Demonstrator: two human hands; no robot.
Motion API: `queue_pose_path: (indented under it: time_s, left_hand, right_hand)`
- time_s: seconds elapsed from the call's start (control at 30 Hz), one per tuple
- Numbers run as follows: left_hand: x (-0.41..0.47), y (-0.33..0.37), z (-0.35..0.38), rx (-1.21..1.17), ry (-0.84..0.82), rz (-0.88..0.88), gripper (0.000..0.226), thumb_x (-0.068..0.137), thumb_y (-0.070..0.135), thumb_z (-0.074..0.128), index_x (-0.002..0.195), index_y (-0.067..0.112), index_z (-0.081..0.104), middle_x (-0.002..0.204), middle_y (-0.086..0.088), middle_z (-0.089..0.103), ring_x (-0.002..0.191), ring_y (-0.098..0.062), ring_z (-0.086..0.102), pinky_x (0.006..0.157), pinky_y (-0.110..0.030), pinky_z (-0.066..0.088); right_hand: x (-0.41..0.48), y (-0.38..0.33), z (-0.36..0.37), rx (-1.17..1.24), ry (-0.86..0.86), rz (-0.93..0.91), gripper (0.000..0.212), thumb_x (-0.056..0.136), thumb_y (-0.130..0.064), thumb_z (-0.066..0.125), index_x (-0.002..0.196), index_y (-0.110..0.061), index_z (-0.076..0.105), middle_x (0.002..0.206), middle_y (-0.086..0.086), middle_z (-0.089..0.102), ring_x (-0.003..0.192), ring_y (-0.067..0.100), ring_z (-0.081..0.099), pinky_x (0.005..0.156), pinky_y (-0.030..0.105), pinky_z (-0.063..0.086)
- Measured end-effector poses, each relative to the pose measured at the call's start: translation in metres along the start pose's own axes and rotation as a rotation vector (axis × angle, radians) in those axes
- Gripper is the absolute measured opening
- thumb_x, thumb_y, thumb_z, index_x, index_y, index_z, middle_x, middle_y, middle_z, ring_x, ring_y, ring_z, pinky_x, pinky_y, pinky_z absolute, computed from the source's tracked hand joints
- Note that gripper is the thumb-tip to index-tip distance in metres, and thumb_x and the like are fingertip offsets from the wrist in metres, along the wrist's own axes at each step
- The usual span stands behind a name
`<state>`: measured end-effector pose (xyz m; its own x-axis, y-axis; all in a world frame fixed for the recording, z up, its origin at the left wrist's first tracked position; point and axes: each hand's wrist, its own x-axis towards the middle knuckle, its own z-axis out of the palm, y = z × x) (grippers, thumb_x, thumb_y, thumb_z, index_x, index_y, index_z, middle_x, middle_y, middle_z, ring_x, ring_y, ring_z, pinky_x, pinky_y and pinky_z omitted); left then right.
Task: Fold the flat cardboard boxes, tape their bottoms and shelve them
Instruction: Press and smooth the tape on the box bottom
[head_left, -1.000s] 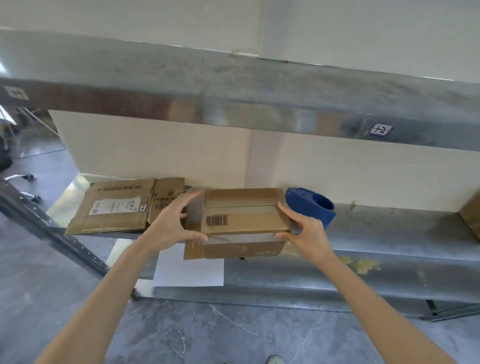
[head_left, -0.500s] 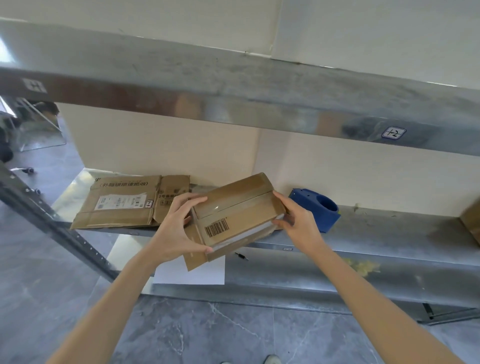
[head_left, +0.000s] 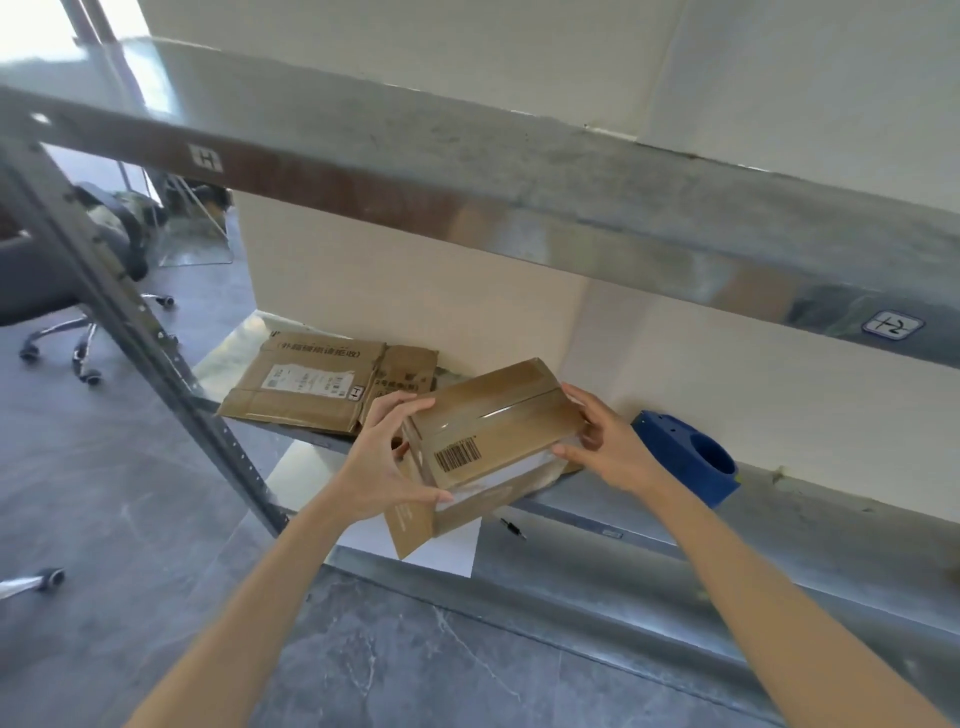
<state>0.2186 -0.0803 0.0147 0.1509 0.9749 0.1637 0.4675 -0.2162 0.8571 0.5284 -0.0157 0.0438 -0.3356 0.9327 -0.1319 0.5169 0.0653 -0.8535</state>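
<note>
— Where's the folded box (head_left: 498, 431)?
— Tilted over the front edge of the shelf (head_left: 779, 514), barcode up, clear tape along its seam.
— Who holds it?
— Both. The left grip (head_left: 384, 462) clasps its 9 o'clock end; the right grip (head_left: 608, 447) clasps its 3 o'clock end.
— Around it?
— A flat box (head_left: 311, 384) lies at its 10 o'clock, a blue plastic piece (head_left: 685, 457) at 3 o'clock.
</note>
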Motion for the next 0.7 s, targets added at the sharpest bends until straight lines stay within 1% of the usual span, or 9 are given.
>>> queue_pose_path:
  time_s: [0.07, 0.13, 0.17, 0.2, 0.3, 0.4, 0.53, 0.63, 0.7]
  left_hand:
    - [-0.004, 0.002, 0.002, 0.009, 0.026, -0.012, 0.106, 0.041, 0.058, 0.089, 0.135, 0.039, 0.044, 0.138, 0.024, 0.026, 0.131, 0.008, 0.028, 0.098, -0.013, 0.043]
    - [-0.011, 0.004, 0.007, 0.012, 0.069, -0.038, 0.107, 0.042, 0.057, 0.09, 0.136, 0.036, 0.045, 0.139, 0.023, 0.026, 0.132, 0.007, 0.029, 0.1, -0.017, 0.044]
    - [-0.014, 0.006, 0.01, 0.013, 0.092, -0.05, 0.107, 0.042, 0.056, 0.09, 0.137, 0.034, 0.046, 0.139, 0.022, 0.026, 0.132, 0.006, 0.029, 0.101, -0.019, 0.044]
    - [-0.019, 0.009, 0.014, 0.014, 0.121, -0.064, 0.108, 0.042, 0.055, 0.091, 0.138, 0.032, 0.046, 0.139, 0.021, 0.027, 0.132, 0.005, 0.03, 0.102, -0.021, 0.045]
    - [-0.031, 0.021, 0.03, 0.006, 0.234, -0.094, 0.109, 0.041, 0.053, 0.093, 0.138, 0.029, 0.049, 0.14, 0.015, 0.029, 0.132, 0.001, 0.034, 0.104, -0.025, 0.046]
    - [-0.044, 0.038, 0.057, 0.006, 0.378, -0.147, 0.111, 0.038, 0.054, 0.093, 0.138, 0.031, 0.048, 0.137, 0.02, 0.029, 0.132, 0.003, 0.033, 0.107, -0.023, 0.044]
    - [-0.053, 0.06, 0.106, 0.061, 0.625, -0.257, 0.114, 0.037, 0.06, 0.094, 0.139, 0.034, 0.049, 0.137, 0.013, 0.03, 0.134, -0.009, 0.034, 0.113, -0.036, 0.037]
    - [-0.051, 0.082, 0.147, 0.064, 0.805, -0.358, 0.111, 0.037, 0.055, 0.094, 0.136, 0.034, 0.05, 0.132, 0.013, 0.029, 0.129, -0.01, 0.035, 0.114, -0.04, 0.038]
    - [-0.045, 0.096, 0.174, 0.06, 0.886, -0.382, 0.109, 0.038, 0.055, 0.095, 0.136, 0.035, 0.05, 0.129, 0.014, 0.03, 0.125, -0.014, 0.037, 0.108, -0.042, 0.043]
  right_hand:
    - [0.006, 0.002, -0.002, -0.015, -0.038, -0.006, 0.081, 0.081, -0.01, 0.079, 0.142, -0.038, 0.034, 0.127, -0.036, 0.04, 0.115, -0.02, 0.044, 0.093, -0.001, 0.033]
    - [0.014, 0.001, -0.005, -0.015, -0.08, -0.017, 0.084, 0.079, -0.014, 0.081, 0.147, -0.036, 0.035, 0.136, -0.028, 0.042, 0.128, -0.004, 0.041, 0.109, 0.013, 0.032]
    - [0.018, 0.001, -0.007, -0.016, -0.092, -0.027, 0.086, 0.078, -0.016, 0.082, 0.148, -0.035, 0.034, 0.142, -0.02, 0.042, 0.134, 0.002, 0.038, 0.115, 0.023, 0.03]
    - [0.021, 0.0, -0.009, -0.015, -0.104, -0.034, 0.089, 0.078, -0.018, 0.082, 0.15, -0.035, 0.033, 0.147, -0.013, 0.041, 0.137, 0.006, 0.035, 0.116, 0.027, 0.028]
    - [0.024, -0.002, -0.015, 0.01, -0.107, -0.065, 0.092, 0.08, -0.019, 0.081, 0.153, -0.038, 0.027, 0.149, -0.003, 0.042, 0.131, 0.003, 0.034, 0.109, 0.023, 0.027]
    - [0.017, 0.0, -0.022, -0.004, -0.11, -0.135, 0.093, 0.084, -0.026, 0.078, 0.154, -0.04, 0.019, 0.152, -0.011, 0.036, 0.133, -0.002, 0.03, 0.108, 0.022, 0.025]
    - [-0.002, 0.013, -0.028, -0.102, -0.125, -0.255, 0.09, 0.084, -0.029, 0.078, 0.154, -0.036, 0.021, 0.153, -0.018, 0.03, 0.133, -0.009, 0.025, 0.113, 0.021, 0.023]
    - [-0.022, 0.023, -0.03, -0.124, -0.275, -0.321, 0.093, 0.082, -0.035, 0.079, 0.155, -0.036, 0.021, 0.158, -0.014, 0.027, 0.141, -0.001, 0.026, 0.115, 0.026, 0.023]
    - [-0.035, 0.029, -0.031, -0.126, -0.42, -0.354, 0.098, 0.08, -0.038, 0.08, 0.155, -0.038, 0.017, 0.159, -0.016, 0.026, 0.143, -0.001, 0.024, 0.113, 0.025, 0.021]
